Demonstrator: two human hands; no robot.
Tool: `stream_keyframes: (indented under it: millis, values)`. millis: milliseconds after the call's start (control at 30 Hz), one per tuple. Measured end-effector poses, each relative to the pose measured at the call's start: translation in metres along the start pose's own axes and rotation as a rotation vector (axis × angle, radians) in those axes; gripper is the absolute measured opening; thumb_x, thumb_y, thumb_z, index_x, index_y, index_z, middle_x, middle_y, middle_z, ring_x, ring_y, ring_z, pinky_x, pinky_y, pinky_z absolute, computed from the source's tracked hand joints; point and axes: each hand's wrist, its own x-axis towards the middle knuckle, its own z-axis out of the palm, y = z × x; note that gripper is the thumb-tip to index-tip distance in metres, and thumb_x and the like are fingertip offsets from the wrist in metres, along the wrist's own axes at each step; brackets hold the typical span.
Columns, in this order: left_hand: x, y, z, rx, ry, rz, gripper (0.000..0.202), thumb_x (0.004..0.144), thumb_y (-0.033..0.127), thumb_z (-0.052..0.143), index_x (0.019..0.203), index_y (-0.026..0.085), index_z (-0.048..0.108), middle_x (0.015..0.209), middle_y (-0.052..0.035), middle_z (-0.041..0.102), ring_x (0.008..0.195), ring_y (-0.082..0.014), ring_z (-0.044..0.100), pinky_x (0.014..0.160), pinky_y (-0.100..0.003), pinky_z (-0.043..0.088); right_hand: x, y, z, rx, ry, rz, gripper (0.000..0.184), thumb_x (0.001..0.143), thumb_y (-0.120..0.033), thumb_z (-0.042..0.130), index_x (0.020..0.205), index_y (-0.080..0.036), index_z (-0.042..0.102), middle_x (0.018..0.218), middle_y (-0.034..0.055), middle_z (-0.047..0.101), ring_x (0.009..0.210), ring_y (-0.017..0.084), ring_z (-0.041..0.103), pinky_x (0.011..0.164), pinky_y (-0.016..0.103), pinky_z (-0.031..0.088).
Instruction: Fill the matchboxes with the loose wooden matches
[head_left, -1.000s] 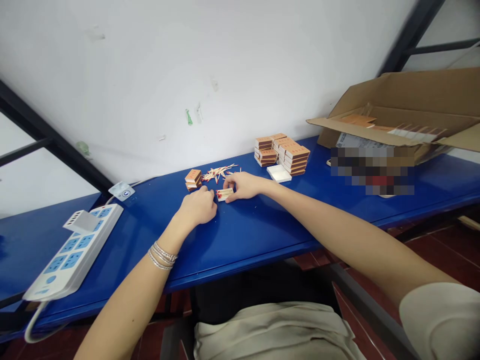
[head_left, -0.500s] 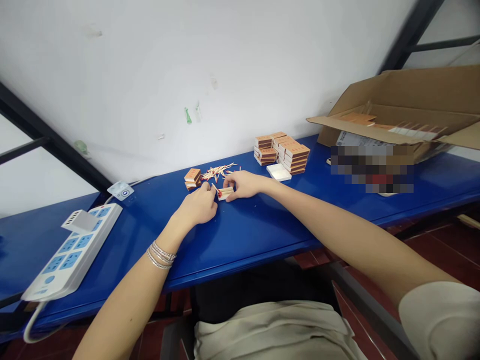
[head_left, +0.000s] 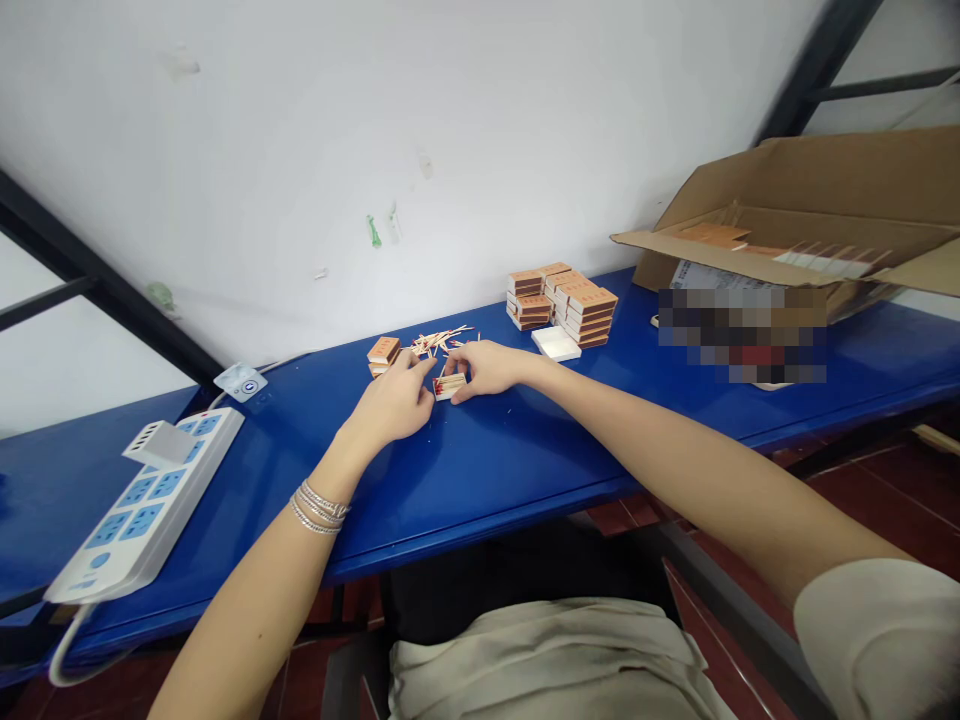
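An open matchbox tray (head_left: 449, 385) with red-tipped matches lies on the blue table (head_left: 487, 460). My right hand (head_left: 489, 368) rests on its right side, fingers curled around it. My left hand (head_left: 394, 400) reaches toward the loose pile of matches (head_left: 435, 343) just behind the tray, fingers pinched at the pile's near edge; what they hold is too small to make out. A short stack of orange matchboxes (head_left: 383, 353) sits left of the pile.
Stacks of orange matchboxes (head_left: 566, 306) and a white tray (head_left: 556, 343) stand to the right. An open cardboard box (head_left: 802, 240) fills the far right. A white and blue power strip (head_left: 146, 495) lies at the left. A white wall rises behind.
My left hand has moved up from beside the tray toward the loose match pile. My right hand has stayed on the tray.
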Motion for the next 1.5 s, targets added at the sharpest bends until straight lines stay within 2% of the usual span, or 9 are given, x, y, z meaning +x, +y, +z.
stream_keyframes:
  millis: [100, 267, 367, 467, 667, 833, 967, 1200, 1500]
  values:
    - [0.002, -0.005, -0.001, -0.017, -0.023, -0.071, 0.047, 0.085, 0.021, 0.043, 0.130, 0.015, 0.055, 0.122, -0.0141, 0.054, 0.110, -0.0266, 0.057, 0.089, -0.037, 0.049, -0.002, 0.002, -0.004, 0.050, 0.002, 0.036, 0.065, 0.061, -0.047, 0.081, 0.114, -0.015, 0.061, 0.098, 0.0070, 0.068, 0.077, 0.018, 0.061, 0.066, 0.026, 0.042]
    - [0.005, -0.009, 0.007, -0.075, -0.079, -0.035, 0.043, 0.089, 0.027, 0.041, 0.127, 0.013, 0.057, 0.116, -0.0139, 0.056, 0.106, -0.0248, 0.058, 0.094, -0.037, 0.046, -0.002, 0.014, -0.007, 0.157, 0.038, 0.051, 0.084, 0.055, -0.056, 0.081, 0.126, -0.018, 0.056, 0.103, 0.0068, 0.066, 0.079, 0.017, 0.060, 0.067, 0.026, 0.043]
    - [0.005, -0.009, 0.009, -0.074, -0.096, -0.014, 0.040, 0.092, 0.031, 0.037, 0.120, 0.015, 0.060, 0.107, -0.0123, 0.057, 0.103, -0.0246, 0.057, 0.093, -0.038, 0.045, 0.001, 0.016, -0.003, 0.195, 0.050, -0.037, 0.060, 0.075, -0.057, 0.066, 0.122, -0.019, 0.061, 0.098, 0.0044, 0.067, 0.075, 0.015, 0.058, 0.067, 0.025, 0.041]
    - [0.003, -0.007, 0.008, -0.074, -0.107, 0.016, 0.041, 0.092, 0.038, 0.040, 0.119, 0.015, 0.061, 0.099, -0.0107, 0.055, 0.091, -0.0232, 0.058, 0.086, -0.037, 0.046, 0.005, 0.011, 0.004, 0.196, 0.099, -0.052, 0.038, 0.091, -0.043, 0.048, 0.100, -0.014, 0.071, 0.084, 0.0036, 0.068, 0.074, 0.014, 0.058, 0.067, 0.026, 0.040]
    - [0.002, -0.006, 0.008, -0.057, -0.098, 0.076, 0.047, 0.088, 0.047, 0.049, 0.118, 0.013, 0.063, 0.093, -0.0101, 0.054, 0.084, -0.0229, 0.057, 0.080, -0.036, 0.046, 0.008, 0.006, 0.009, 0.276, 0.216, 0.000, 0.018, 0.077, -0.026, 0.064, 0.087, -0.012, 0.069, 0.084, 0.0056, 0.071, 0.073, 0.012, 0.060, 0.067, 0.023, 0.044]
    - [0.003, -0.005, 0.008, -0.045, -0.096, 0.074, 0.041, 0.091, 0.041, 0.047, 0.115, 0.014, 0.064, 0.098, -0.0115, 0.056, 0.090, -0.0236, 0.058, 0.084, -0.036, 0.046, -0.001, 0.013, -0.007, 0.249, 0.040, -0.058, 0.017, 0.075, -0.029, 0.065, 0.082, -0.015, 0.071, 0.078, 0.0032, 0.071, 0.070, 0.013, 0.061, 0.066, 0.024, 0.044]
    - [0.003, -0.004, 0.007, -0.047, -0.077, 0.035, 0.039, 0.090, 0.043, 0.047, 0.113, 0.017, 0.066, 0.101, -0.0111, 0.058, 0.091, -0.0238, 0.059, 0.083, -0.036, 0.046, -0.005, 0.016, -0.017, 0.230, 0.013, -0.064, 0.024, 0.074, -0.034, 0.067, 0.087, -0.014, 0.072, 0.080, 0.0041, 0.072, 0.071, 0.014, 0.062, 0.067, 0.025, 0.045]
    - [0.007, -0.010, 0.009, -0.088, -0.021, -0.009, 0.040, 0.086, 0.047, 0.052, 0.109, 0.018, 0.069, 0.100, -0.0108, 0.061, 0.089, -0.0233, 0.060, 0.081, -0.035, 0.048, -0.003, 0.022, -0.016, 0.206, 0.016, -0.051, 0.058, 0.061, -0.044, 0.079, 0.110, -0.016, 0.068, 0.102, 0.0071, 0.071, 0.080, 0.016, 0.065, 0.072, 0.027, 0.048]
    - [0.009, -0.015, 0.013, -0.143, -0.017, 0.008, 0.039, 0.085, 0.045, 0.054, 0.106, 0.018, 0.071, 0.091, -0.0099, 0.065, 0.085, -0.0224, 0.059, 0.077, -0.034, 0.047, -0.007, 0.011, -0.013, 0.087, 0.011, -0.055, 0.071, 0.061, -0.048, 0.079, 0.123, -0.017, 0.063, 0.113, 0.0090, 0.069, 0.095, 0.022, 0.064, 0.080, 0.030, 0.048]
